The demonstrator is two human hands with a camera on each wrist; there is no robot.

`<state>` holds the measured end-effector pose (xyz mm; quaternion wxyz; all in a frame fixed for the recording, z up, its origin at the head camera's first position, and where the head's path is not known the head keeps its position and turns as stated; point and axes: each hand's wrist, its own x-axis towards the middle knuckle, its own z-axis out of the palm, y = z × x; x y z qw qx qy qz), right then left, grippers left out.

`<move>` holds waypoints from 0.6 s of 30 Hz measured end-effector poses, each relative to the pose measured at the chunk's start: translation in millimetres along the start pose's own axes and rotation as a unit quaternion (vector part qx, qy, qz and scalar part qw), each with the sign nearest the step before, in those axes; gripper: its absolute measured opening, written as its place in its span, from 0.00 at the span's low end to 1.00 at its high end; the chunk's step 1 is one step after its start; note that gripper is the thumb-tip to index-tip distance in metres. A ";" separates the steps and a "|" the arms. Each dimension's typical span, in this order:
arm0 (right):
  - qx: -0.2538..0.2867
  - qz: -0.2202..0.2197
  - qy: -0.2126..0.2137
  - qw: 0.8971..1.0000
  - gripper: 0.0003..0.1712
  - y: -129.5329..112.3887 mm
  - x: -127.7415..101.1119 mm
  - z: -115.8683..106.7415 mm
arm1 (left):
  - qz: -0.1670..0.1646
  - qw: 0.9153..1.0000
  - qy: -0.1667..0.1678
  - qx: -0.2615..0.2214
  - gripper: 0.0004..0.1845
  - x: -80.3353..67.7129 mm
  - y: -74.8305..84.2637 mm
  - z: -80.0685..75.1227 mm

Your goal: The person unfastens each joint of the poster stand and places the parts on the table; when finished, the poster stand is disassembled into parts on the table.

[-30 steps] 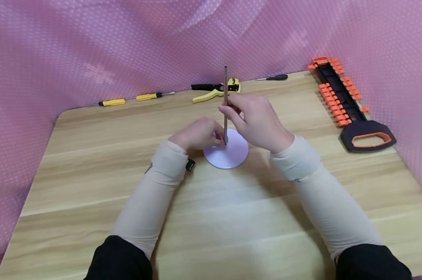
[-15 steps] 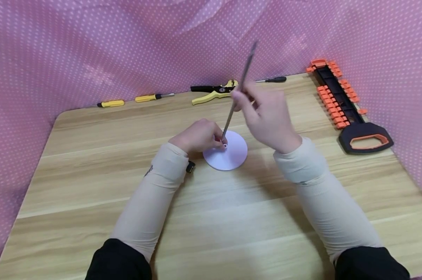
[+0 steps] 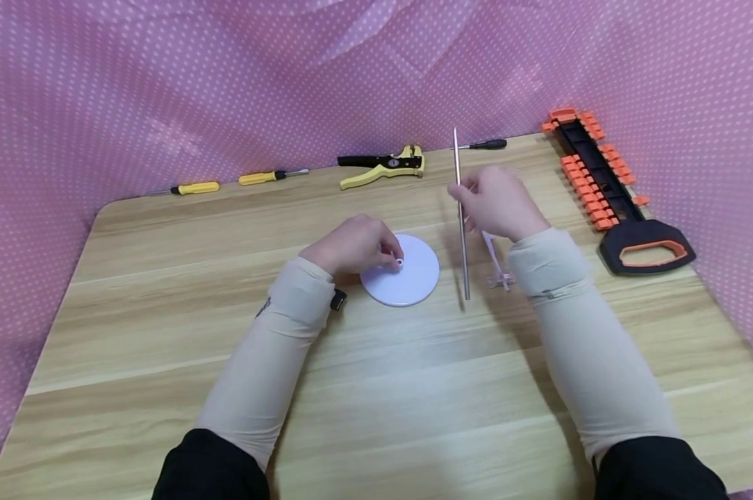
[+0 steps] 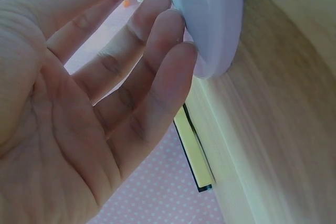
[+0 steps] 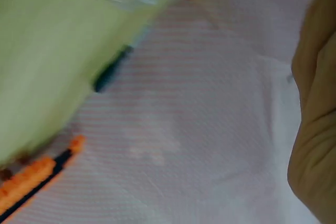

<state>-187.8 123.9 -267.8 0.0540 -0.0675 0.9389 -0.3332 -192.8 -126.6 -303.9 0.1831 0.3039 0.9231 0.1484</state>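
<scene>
Pinching the rod (image 3: 460,215) — right hand (image 3: 498,205) blurred in wrist view.

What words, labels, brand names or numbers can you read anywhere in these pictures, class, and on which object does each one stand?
No text can be read anywhere.
Left sleeve: a small dark mark, too small to read.
Wire stripper: a dark patch near its pivot, too blurred to read.

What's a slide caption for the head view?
Left hand rests on a white disc; right hand holds a metal rod upright beside it on a wooden table.
</scene>
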 end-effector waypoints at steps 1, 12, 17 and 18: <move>-0.024 0.008 -0.017 1.000 0.23 4.7 3.7 4.7 | 0.000 1.000 0.000 -0.001 0.10 0.1 0.0 0.0; -0.161 0.009 -0.043 0.986 0.26 23.2 20.3 46.1 | -0.002 1.000 -0.001 0.001 0.11 -1.4 5.4 -1.5; -0.163 0.007 -0.031 0.986 0.27 23.3 20.3 48.6 | 0.000 1.000 0.001 0.007 0.11 -0.7 6.1 -2.1; -0.161 0.009 -0.032 0.986 0.27 23.4 20.3 48.6 | 0.000 1.000 0.001 0.008 0.11 -0.5 6.2 -2.2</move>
